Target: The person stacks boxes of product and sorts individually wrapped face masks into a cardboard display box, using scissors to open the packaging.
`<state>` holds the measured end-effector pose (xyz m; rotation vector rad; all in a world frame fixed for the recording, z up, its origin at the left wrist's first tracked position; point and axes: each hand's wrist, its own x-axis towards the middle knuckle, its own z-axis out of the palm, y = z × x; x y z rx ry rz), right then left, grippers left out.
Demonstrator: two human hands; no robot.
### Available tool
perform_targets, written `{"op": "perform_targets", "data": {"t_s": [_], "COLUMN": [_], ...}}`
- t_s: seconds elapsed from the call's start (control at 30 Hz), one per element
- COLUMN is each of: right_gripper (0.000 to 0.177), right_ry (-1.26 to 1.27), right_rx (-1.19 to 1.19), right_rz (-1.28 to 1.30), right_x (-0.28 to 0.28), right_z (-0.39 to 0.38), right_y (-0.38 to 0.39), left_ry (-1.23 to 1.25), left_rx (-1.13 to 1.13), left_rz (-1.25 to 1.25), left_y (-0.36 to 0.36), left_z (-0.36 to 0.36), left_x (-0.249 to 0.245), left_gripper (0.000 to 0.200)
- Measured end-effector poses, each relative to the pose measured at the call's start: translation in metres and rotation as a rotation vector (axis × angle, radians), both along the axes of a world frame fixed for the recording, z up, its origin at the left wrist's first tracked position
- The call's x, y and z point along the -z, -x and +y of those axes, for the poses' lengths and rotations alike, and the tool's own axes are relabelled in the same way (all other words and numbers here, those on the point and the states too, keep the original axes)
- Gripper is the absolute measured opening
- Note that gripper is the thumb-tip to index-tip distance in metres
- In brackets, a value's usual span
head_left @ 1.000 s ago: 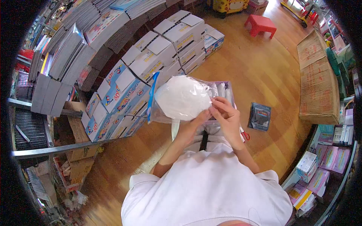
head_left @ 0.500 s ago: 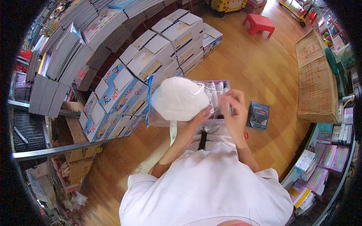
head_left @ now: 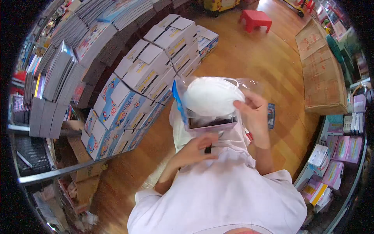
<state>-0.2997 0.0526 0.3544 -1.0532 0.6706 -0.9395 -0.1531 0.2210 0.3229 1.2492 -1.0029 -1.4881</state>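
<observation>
A white rounded item (head_left: 212, 96) in a clear plastic bag with a blue edge (head_left: 179, 102) is pinched at its right side by my right hand (head_left: 253, 113). Below it an open pinkish box (head_left: 213, 129) with a dark inside rests at my lap, partly covered by the bag. My left hand (head_left: 198, 148) is just below the box, over my lap, fingers partly curled beside a small dark strap (head_left: 208, 149). Whether it holds anything is too blurred to tell.
White and blue cartons (head_left: 124, 102) stand stacked on the left beside piles of books (head_left: 62, 74). A metal rail (head_left: 58, 171) runs at lower left. A red stool (head_left: 255, 20), a large brown carton (head_left: 321, 74) and shelves with small boxes (head_left: 318, 160) are farther off.
The bagged white item has moved right and tilted. My right hand has taken hold of its right side; my left hand has let go and moved down. The view has shifted too.
</observation>
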Motion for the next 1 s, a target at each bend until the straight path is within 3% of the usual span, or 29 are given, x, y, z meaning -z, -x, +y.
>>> {"op": "perform_targets", "data": {"t_s": [0.03,0.07,0.1,0.17,0.23,0.3,0.37,0.4,0.5,0.6,0.7,0.8,0.9,1.0], "right_gripper": [0.03,0.029,0.027,0.024,0.025,0.03,0.032,0.035,0.045,0.058,0.064,0.046,0.03,0.021], "right_ry": [0.066,0.128,0.188,0.424,0.651,0.698,0.685,0.628,0.845,0.319,-0.103,0.021,-0.141,-0.034], "right_rx": [-0.053,-0.11,-0.175,-0.354,-0.602,-0.691,-0.753,-0.766,-0.495,-0.283,-0.642,-0.525,-0.421,-0.52], "right_rz": [0.076,0.154,0.235,0.331,0.414,0.364,0.36,0.421,0.369,0.092,-0.177,-0.035,0.176,0.167], "right_x": [-0.012,-0.025,-0.034,-0.044,-0.055,-0.054,-0.064,-0.07,-0.067,-0.033,0.01,0.025,0.019,0.024], "right_z": [-0.007,-0.013,-0.018,-0.023,-0.023,-0.014,-0.006,-0.007,-0.022,-0.026,-0.018,0.014,0.022,0.02], "right_y": [0.008,0.017,0.023,0.026,0.021,0.007,-0.005,-0.008,0.004,0.013,0.017,0.004,-0.004,-0.003], "left_ry": [-0.095,-0.025,0.044,0.438,0.451,0.377,0.223,0.174,0.092,0.103,0.068,0.103,0.148,0.276], "left_rx": [0.198,0.134,0.063,-0.316,-0.477,-0.404,-0.092,-0.102,-0.174,-0.372,-0.499,-0.427,-0.422,-0.42], "left_rz": [-0.122,-0.188,-0.25,-0.234,-0.275,-0.259,-0.173,-0.152,-0.105,0.028,0.161,-0.012,-0.102,-0.191], "left_y": [-0.016,-0.031,-0.041,-0.048,-0.04,-0.032,-0.027,-0.024,-0.024,-0.029,-0.023,-0.014,-0.013,-0.027], "left_z": [0.012,0.026,0.036,0.036,0.008,-0.01,-0.018,-0.02,-0.022,-0.013,-0.012,-0.015,-0.011,-0.004], "left_x": [-0.017,-0.023,-0.028,-0.044,-0.076,-0.08,-0.067,-0.063,-0.054,-0.045,-0.027,-0.015,-0.01,0.002], "left_gripper": [0.048,0.05,0.051,0.057,0.058,0.058,0.056,0.053,0.048,0.042,0.04,0.04,0.041,0.044]}}
